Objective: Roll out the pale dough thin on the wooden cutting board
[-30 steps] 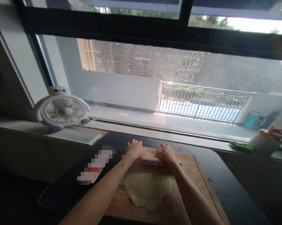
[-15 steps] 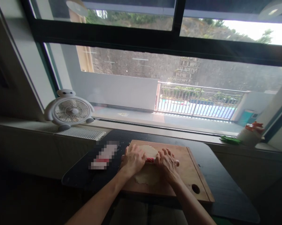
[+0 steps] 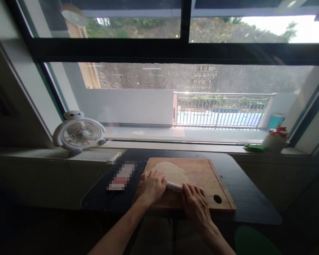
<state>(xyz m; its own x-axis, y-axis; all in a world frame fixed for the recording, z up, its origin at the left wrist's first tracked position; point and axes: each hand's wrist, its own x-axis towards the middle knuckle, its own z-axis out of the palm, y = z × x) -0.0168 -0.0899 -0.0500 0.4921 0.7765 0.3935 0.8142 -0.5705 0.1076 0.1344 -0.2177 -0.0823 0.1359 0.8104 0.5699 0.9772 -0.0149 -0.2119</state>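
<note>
A thin pale sheet of dough [image 3: 171, 171] lies on a wooden cutting board [image 3: 198, 173], with an uneven edge. Across its near part runs a rolling pin [image 3: 174, 186]; only its whitish middle with faint print shows between my hands. My left hand [image 3: 154, 184] is bent over the pin's left part, on the dough's left side. Over the right end, a little closer to me, my right hand [image 3: 196, 198] curls its fingers down. Both hands cover the pin's ends.
The board rests on a dark table [image 3: 244, 191]. Left of it lies a blurred-out flat object [image 3: 122, 177]. A white fan [image 3: 82, 132] stands by the window at left. A white container [image 3: 275, 140] and a green item [image 3: 254, 147] are on the sill at right.
Both hands have rolled the pin toward me, the right hand more, so it slants. Its red-patterned part has turned out of sight. More dough shows beyond the pin. The view has tilted.
</note>
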